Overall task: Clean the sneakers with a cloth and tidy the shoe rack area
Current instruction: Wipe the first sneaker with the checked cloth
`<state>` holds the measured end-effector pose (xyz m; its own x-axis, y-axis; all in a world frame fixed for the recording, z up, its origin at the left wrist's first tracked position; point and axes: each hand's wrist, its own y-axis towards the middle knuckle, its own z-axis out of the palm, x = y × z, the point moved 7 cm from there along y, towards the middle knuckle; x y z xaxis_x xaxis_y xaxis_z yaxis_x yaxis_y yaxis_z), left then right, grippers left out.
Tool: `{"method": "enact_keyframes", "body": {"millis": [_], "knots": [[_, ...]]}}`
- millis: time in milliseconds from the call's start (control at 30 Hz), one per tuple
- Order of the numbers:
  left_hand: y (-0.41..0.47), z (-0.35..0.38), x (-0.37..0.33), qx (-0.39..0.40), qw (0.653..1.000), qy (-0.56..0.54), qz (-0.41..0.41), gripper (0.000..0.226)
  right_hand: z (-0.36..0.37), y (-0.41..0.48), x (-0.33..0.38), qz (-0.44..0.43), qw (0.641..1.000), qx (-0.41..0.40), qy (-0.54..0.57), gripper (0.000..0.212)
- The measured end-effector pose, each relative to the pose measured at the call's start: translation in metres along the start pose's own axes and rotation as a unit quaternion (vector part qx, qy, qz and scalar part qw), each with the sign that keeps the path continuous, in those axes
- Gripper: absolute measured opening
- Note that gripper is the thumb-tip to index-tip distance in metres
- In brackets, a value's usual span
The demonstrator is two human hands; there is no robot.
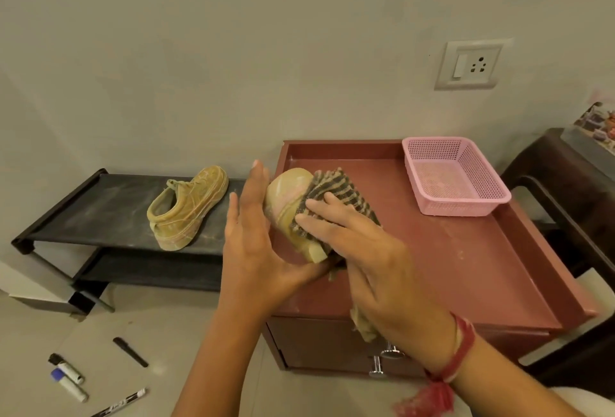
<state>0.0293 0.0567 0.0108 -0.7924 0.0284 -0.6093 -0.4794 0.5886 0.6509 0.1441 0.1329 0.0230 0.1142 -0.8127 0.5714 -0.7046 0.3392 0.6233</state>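
- Holding a tan sneaker (289, 207) above the front-left part of the maroon bench (466, 260), the left hand (253, 243) cups it from below and from the left side, its fingers (256, 180) stretched upward along the shoe, not curled.
- The right hand (362, 250) presses a striped grey-and-beige cloth (336, 190) flat onto the sneaker's right side, its fingers (316, 208) spread over the fabric; a loose end of the cloth hangs below the palm, past the bench's front edge.
- A red thread band (461, 350) circles the right wrist.
- The second sneaker (188, 207) stands on the top shelf of the black shoe rack (83, 207), near that shelf's right end, toe toward the wall.
- A pink mesh basket (456, 177) sits at the bench's back-right corner.
- On the floor by the rack lie four markers (68, 373); one carries print, too small to read.
- A white wall socket (469, 65) is mounted above the bench.
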Motion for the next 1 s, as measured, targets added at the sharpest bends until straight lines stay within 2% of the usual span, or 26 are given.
{"method": "enact_keyframes", "body": {"millis": [133, 267, 400, 500, 567, 700, 800, 900, 1000], "knots": [[-0.001, -0.004, -0.004, -0.027, 0.998, 0.05, 0.019, 0.117, -0.006, 0.007, -0.024, 0.095, 0.992, -0.055, 0.069, 0.052], [-0.003, -0.008, -0.002, -0.035, 0.996, 0.073, 0.029, 0.108, 0.006, -0.001, -0.004, 0.028, 0.998, -0.017, 0.044, 0.047], [-0.006, -0.01, -0.001, -0.041, 0.995, 0.086, 0.022, 0.107, 0.003, 0.006, -0.034, 0.117, 0.989, -0.05, 0.08, 0.049], [-0.008, -0.012, 0.003, -0.036, 0.998, 0.055, 0.004, 0.107, 0.014, -0.005, -0.003, 0.051, 0.996, -0.017, 0.071, 0.052], [-0.011, -0.011, 0.007, -0.025, 0.998, 0.049, -0.014, 0.107, 0.019, -0.009, -0.009, 0.038, 0.998, -0.006, 0.048, 0.053], [-0.015, -0.013, 0.015, -0.013, 0.997, 0.035, -0.073, 0.104, 0.011, -0.005, -0.068, 0.165, 0.984, -0.029, 0.053, 0.05], [-0.018, -0.01, 0.019, 0.018, 0.994, 0.042, -0.096, 0.102, -0.004, -0.01, -0.085, 0.249, 0.961, -0.081, 0.086, 0.051], [-0.022, -0.003, 0.021, 0.064, 0.985, 0.099, -0.123, 0.106, -0.008, -0.004, -0.062, 0.204, 0.972, -0.092, 0.07, 0.047], [-0.025, 0.003, 0.023, 0.096, 0.974, 0.126, -0.159, 0.106, 0.021, -0.007, -0.018, 0.073, 0.997, 0.014, 0.006, 0.043]]}}
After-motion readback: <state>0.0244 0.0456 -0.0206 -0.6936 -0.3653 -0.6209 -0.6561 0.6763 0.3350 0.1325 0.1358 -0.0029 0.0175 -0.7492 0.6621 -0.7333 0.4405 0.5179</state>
